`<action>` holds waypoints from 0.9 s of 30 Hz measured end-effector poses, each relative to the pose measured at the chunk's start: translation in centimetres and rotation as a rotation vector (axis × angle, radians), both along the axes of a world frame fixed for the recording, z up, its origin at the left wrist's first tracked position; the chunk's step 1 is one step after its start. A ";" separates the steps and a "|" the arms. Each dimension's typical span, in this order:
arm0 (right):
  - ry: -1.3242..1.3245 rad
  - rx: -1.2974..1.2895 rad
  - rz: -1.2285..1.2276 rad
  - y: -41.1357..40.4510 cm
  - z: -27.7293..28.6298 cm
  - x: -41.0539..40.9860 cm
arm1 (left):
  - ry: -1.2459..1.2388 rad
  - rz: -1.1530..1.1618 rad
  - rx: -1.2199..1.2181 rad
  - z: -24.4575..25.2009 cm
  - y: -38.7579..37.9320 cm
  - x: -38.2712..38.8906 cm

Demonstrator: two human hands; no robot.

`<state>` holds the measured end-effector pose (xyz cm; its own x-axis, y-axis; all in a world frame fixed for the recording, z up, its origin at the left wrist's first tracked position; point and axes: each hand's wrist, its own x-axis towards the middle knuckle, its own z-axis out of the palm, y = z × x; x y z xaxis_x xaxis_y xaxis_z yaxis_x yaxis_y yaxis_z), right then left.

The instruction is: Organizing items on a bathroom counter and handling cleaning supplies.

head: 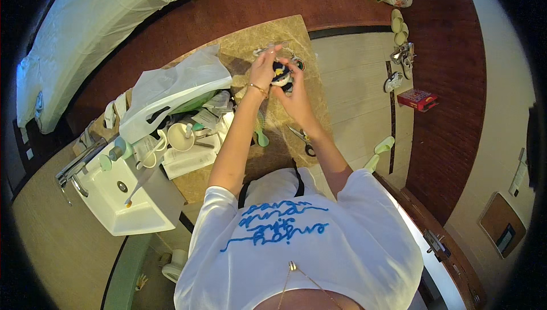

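Over the marble counter (318, 105), my left hand (261, 71) and my right hand (299, 98) hold a small dark blue and white plush-like item (280, 75) with a yellow detail between them. A metal chain (290, 50) and a round trinket (299, 63) are beside the fingers; whether they are joined to the item, I cannot tell. Scissors (304, 139) with dark handles lie near my right forearm. A green hairbrush (261, 133) rests between my forearms. Some fingertips are hidden behind the item.
Left of my arms are a white plastic bag (171, 83), a cup (180, 136), a white tray (190, 160) and a sink (124, 199) with a metal faucet (79, 177). Slippers (397, 21), sneakers (392, 82) and a red box (418, 99) are on the floor at right.
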<state>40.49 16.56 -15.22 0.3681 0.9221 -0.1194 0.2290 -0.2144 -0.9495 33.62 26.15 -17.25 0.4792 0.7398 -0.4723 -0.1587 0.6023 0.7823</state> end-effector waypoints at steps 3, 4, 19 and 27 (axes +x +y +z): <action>-0.054 0.052 -0.068 0.4 -0.1 0.2 | 0.124 -0.089 0.065 0.0 1.1 1.2; 0.006 0.021 -0.111 0.4 -0.7 0.2 | 0.115 -0.042 0.009 -0.7 2.1 1.1; -0.171 -0.173 -0.023 -2.6 -4.2 -1.5 | 0.489 0.225 0.202 -8.0 2.9 1.5; -0.326 -0.372 0.077 -3.1 -4.4 -1.2 | 0.719 0.176 0.645 -7.1 3.4 1.0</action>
